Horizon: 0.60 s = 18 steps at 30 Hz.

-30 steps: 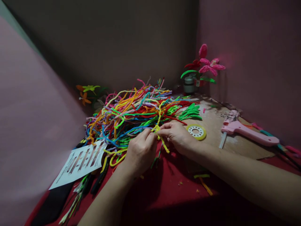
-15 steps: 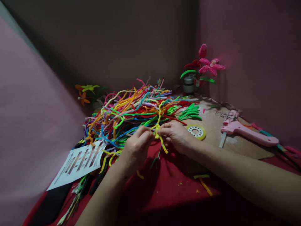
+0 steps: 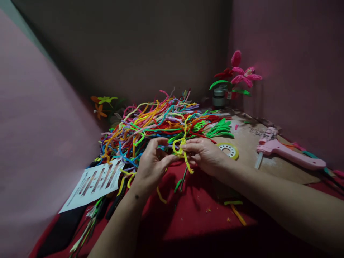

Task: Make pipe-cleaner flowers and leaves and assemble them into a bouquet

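Note:
Over the front of the table, my right hand pinches a yellow pipe cleaner piece between thumb and fingertips. This piece has a twisted upright stem, a loop on its left side and a short tail hanging down. My left hand is just left of it, index finger and thumb apart. Its thumb tip reaches the base of the loop, seemingly touching it; the other fingers are partly hidden. Behind both hands lies a big tangled heap of coloured pipe cleaners.
A pink glue gun rests on a brown board at right, near a yellow tape roll. Pink pipe cleaner flowers stand behind. At left are a printed sheet and black-and-yellow pliers handles.
My left hand has opened from a pinch, its index finger lifting off the yellow piece. A loop now shows on the piece's left. The view has shifted slightly.

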### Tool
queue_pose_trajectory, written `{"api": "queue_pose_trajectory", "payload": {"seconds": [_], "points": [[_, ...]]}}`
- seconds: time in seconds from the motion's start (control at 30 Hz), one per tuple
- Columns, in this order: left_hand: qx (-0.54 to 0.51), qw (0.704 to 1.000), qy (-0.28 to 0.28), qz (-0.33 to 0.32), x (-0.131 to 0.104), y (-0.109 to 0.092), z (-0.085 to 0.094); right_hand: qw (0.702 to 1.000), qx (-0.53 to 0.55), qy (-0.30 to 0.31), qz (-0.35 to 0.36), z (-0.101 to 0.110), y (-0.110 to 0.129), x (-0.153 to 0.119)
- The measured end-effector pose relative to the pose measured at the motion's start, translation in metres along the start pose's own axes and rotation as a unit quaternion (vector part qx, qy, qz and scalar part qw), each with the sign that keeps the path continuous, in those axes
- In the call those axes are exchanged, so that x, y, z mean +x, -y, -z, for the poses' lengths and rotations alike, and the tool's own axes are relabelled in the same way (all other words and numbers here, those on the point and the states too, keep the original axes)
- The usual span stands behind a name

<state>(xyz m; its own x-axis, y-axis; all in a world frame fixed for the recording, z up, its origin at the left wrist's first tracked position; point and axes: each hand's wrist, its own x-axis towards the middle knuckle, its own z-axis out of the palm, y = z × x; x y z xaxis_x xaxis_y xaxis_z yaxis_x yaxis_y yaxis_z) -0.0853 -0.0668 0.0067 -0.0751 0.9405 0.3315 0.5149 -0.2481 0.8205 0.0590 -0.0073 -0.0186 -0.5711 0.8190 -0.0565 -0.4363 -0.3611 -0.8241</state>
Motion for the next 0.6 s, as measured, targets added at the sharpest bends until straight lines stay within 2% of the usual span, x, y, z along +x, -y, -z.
{"api": "queue_pose_trajectory", "payload": {"seconds": [0.07, 0.13, 0.27, 0.37, 0.5, 0.57, 0.6], "points": [[-0.063, 0.991, 0.075, 0.093, 0.001, 0.0, -0.002, 1.0, 0.023, -0.009, -0.01, -0.001, 0.001, -0.001], [-0.09, 0.983, 0.104, 0.119, 0.001, -0.001, -0.007, 0.999, 0.043, -0.006, -0.02, -0.003, 0.002, -0.002], [-0.039, 0.995, 0.066, 0.063, 0.001, -0.001, -0.012, 0.997, 0.062, -0.007, -0.037, -0.004, 0.002, -0.002], [-0.03, 0.993, 0.096, 0.063, 0.002, 0.0, -0.011, 0.996, 0.061, -0.002, -0.059, -0.003, -0.001, -0.001], [-0.089, 0.973, 0.176, 0.116, 0.004, 0.002, -0.009, 0.996, 0.061, 0.003, -0.069, 0.0, -0.007, 0.001], [-0.048, 0.979, 0.174, 0.092, 0.002, 0.001, -0.011, 0.996, 0.054, -0.002, -0.068, 0.002, -0.01, 0.003], [-0.002, 0.987, 0.147, 0.059, 0.001, 0.001, -0.013, 0.997, 0.05, -0.008, -0.064, 0.003, -0.011, 0.003]]}}
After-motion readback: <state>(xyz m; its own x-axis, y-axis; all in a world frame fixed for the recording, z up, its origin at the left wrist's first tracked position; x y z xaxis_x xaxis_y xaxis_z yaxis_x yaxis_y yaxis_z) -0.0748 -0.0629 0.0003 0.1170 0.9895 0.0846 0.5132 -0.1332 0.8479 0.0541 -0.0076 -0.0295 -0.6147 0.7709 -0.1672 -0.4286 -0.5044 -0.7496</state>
